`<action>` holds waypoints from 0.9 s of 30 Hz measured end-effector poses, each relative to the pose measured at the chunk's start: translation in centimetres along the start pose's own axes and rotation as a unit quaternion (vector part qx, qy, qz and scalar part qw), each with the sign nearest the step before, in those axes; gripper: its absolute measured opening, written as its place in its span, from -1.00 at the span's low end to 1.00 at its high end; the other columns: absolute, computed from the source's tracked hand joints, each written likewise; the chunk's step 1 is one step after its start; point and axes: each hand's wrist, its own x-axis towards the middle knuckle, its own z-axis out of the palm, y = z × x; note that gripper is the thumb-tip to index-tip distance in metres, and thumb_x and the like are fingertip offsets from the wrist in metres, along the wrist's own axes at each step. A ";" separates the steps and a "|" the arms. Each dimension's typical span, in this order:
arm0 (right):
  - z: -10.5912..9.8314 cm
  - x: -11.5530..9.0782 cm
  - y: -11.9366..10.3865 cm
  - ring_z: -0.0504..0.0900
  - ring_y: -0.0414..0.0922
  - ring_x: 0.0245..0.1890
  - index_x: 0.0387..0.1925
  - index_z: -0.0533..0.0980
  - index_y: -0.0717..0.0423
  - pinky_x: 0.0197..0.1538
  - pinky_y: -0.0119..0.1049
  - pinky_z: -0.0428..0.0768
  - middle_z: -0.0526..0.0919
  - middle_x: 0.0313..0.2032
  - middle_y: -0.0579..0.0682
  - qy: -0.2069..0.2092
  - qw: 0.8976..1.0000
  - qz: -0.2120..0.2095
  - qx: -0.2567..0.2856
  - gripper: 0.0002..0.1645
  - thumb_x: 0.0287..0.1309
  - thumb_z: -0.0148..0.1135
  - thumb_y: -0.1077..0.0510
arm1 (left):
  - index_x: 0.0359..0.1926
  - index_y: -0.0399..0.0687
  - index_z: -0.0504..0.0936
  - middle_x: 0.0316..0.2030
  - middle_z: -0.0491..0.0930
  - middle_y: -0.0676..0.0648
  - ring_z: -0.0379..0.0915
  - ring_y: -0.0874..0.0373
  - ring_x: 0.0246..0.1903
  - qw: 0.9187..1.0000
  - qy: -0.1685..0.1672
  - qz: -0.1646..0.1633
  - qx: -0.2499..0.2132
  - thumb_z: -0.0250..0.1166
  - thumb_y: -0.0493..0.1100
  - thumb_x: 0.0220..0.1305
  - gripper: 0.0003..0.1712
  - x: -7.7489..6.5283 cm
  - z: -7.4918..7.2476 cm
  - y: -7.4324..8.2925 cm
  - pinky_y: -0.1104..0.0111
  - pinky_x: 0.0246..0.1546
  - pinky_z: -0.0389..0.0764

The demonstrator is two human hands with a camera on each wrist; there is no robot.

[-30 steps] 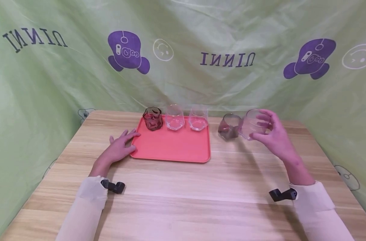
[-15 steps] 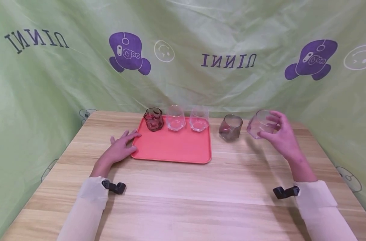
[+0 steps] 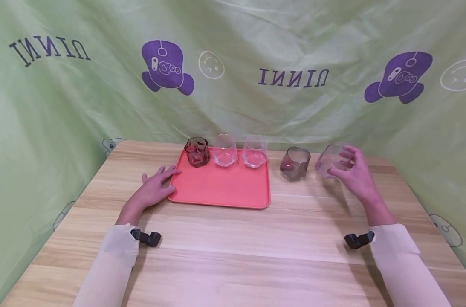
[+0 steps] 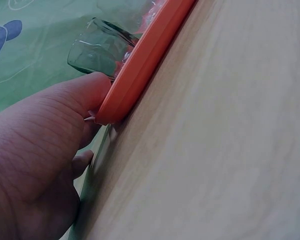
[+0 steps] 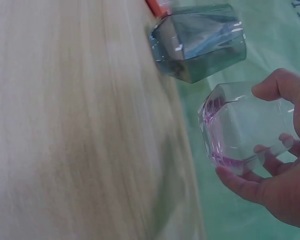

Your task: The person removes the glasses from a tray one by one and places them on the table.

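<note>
My right hand (image 3: 357, 177) holds a clear faceted drinking glass (image 5: 235, 125) between thumb and fingers. In the right wrist view a gap shows between its base and the table. To its left a smoky grey glass (image 3: 295, 163) stands on the table. My left hand (image 3: 154, 187) rests at the left side of a red tray (image 3: 221, 189), fingers fairly straight, thumb touching the rim in the left wrist view. Along the tray's back edge stand a dark brown glass (image 3: 197, 152) and two clear glasses, the middle one (image 3: 225, 151) and the right one (image 3: 255, 152).
The wooden table (image 3: 236, 256) stretches in front of the tray. Behind it hangs a green printed curtain (image 3: 233, 106), close to the table's back edge. Black wrist cameras sit on the left sleeve (image 3: 115, 247) and the right sleeve (image 3: 397, 243).
My right hand has carried the clear glass rightward, away from the smoky grey one, then slightly lower. My left hand stays at the tray's side. The head view has shifted a little.
</note>
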 end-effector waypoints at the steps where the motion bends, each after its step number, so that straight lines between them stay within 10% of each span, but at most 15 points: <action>1: 0.1 0.1 0.1 0.27 0.32 0.36 0.61 -0.10 0.14 0.22 -0.13 0.56 0.18 0.47 0.32 -0.002 1.000 0.002 0.001 0.14 0.24 0.42 0.23 | 0.47 -0.10 0.40 0.58 0.07 -0.16 -0.32 -0.33 0.56 1.000 0.000 -0.001 0.000 0.24 -0.21 0.34 -0.33 0.0 0.0 0.0 -0.37 0.27 -0.72; 6: 0.4 0.3 0.5 0.24 0.33 0.38 0.61 -0.11 0.16 0.29 0.16 0.47 0.16 0.48 0.32 -0.008 1.000 0.013 0.006 0.15 0.23 0.42 0.22 | 0.47 -0.10 0.40 0.58 0.07 -0.16 -0.33 -0.32 0.56 1.000 -0.001 -0.004 0.003 0.23 -0.20 0.34 -0.33 -0.1 0.0 0.0 -0.37 0.27 -0.72; 27: 1.3 1.5 1.4 0.18 0.37 0.40 0.60 -0.10 0.21 0.34 0.32 0.30 0.15 0.48 0.36 -0.011 1.000 0.015 0.013 0.14 0.21 0.41 0.26 | 0.49 -0.05 0.38 0.59 0.05 -0.14 -0.35 -0.28 0.57 1.000 -0.002 -0.008 0.013 0.22 -0.16 0.37 -0.32 0.3 0.0 -0.2 -0.39 0.26 -0.71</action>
